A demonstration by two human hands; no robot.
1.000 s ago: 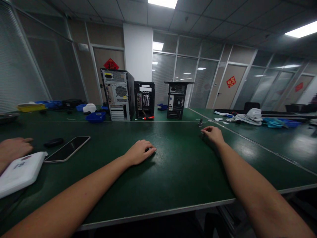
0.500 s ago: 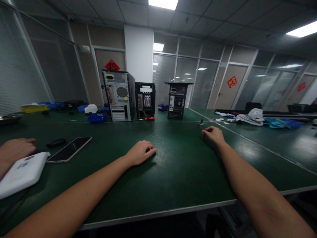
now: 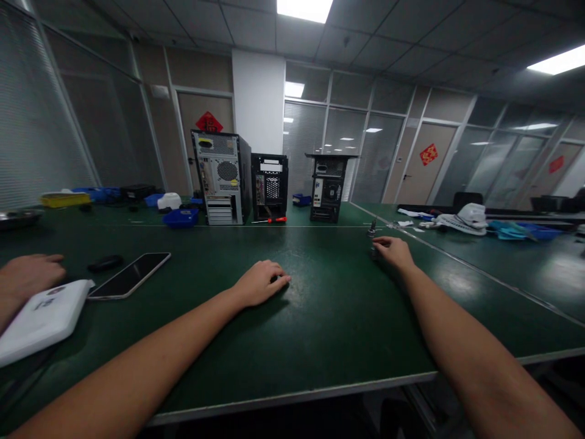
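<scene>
My right hand (image 3: 393, 253) is on the green tabletop right of centre, thumb and fingertips closed on a small metal part (image 3: 373, 252). The fingers partly cover that part, and its exact kind is too small to make out. Just beyond it a similar small metal part (image 3: 372, 230) stands upright, narrow at the top. My left hand (image 3: 261, 283) rests on the table near the middle, fingers loosely bent and the thumb apart from them. Under its palm is dark shadow, and I see nothing held there.
Three computer cases, a tall one (image 3: 222, 177), an open black one (image 3: 270, 189) and a smaller one (image 3: 325, 189), stand at the back. A red-handled screwdriver (image 3: 276, 219) lies before them. At left are a phone (image 3: 132, 275), a white box (image 3: 48, 317) and another person's hand (image 3: 31, 274).
The view has shifted very slightly. Both hands stay in place, the right one still on the small metal part.
</scene>
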